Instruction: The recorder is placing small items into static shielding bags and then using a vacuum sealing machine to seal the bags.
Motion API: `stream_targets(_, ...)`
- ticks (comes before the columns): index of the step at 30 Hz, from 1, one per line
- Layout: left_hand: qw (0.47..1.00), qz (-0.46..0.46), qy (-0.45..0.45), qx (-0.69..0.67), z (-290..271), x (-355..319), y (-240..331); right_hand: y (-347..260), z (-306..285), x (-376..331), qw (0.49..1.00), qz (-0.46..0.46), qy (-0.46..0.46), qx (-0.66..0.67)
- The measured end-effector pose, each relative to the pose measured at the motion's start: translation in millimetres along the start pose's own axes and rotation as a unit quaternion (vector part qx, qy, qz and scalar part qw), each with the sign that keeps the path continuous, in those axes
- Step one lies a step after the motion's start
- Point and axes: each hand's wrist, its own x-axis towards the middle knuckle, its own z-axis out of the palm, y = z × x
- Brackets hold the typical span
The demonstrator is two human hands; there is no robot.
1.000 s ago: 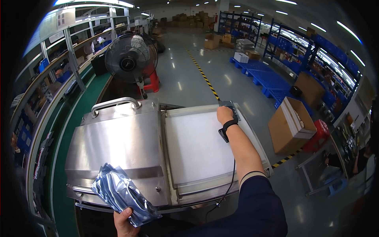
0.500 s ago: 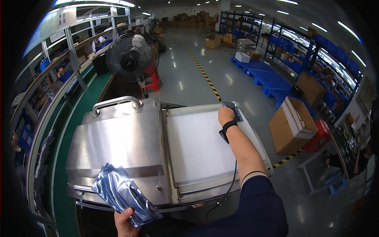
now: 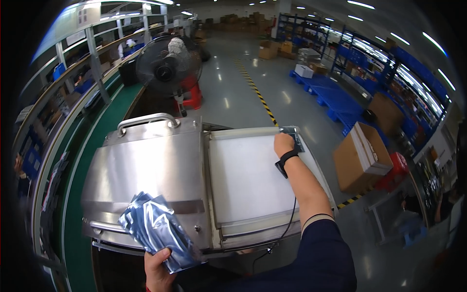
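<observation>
My left hand (image 3: 158,270) is closed on a stack of shiny silver-blue antistatic bags (image 3: 158,228), the thumb pressed on top. The stack fans out over the front of a stainless steel machine lid (image 3: 146,165). At the far right corner of the machine's white flat bed (image 3: 248,180), my right hand (image 3: 283,144) is closed in a fist-like grip. A single dark, shiny antistatic bag (image 3: 298,142) shows beside its fingers, lying at the bed's edge. The fingertips are hidden behind the hand. A black watch (image 3: 281,169) is on my right wrist.
Bar handles (image 3: 148,119) stick out from the lid. A black cable (image 3: 293,219) runs down over the bed's front edge. Beyond the machine stands a fan (image 3: 168,68) near a red stool (image 3: 193,95). To the right are a cardboard box (image 3: 352,163) and blue pallets (image 3: 333,97).
The whole view has shifted slightly. Both hands keep nearly the same places over the machine, the left still gripping its stack and the right still at the far corner with the bag.
</observation>
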Motion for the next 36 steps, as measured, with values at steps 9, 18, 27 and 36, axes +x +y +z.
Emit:
stream_targets(9,0.994,-0.096,-0.040,-0.031,25.5,29.6,-14.1,0.9,-104.5,-58.2,0.958,-0.092,0.072,0.260)
stream_targets(18,0.998,-0.046,-0.053,0.007,48.4,44.9,-33.9,-111.6,-173.2,-202.0,0.619,-0.269,-0.239,0.698)
stream_targets(27,0.999,-0.027,-0.019,-0.022,47.8,44.4,-33.9,-108.1,-179.6,-202.4,0.520,-0.189,-0.299,0.778)
stream_targets(36,1.000,-0.005,-0.004,-0.014,48.3,48.8,-41.7,-96.1,-175.2,-211.0,0.482,-0.195,-0.292,0.803)
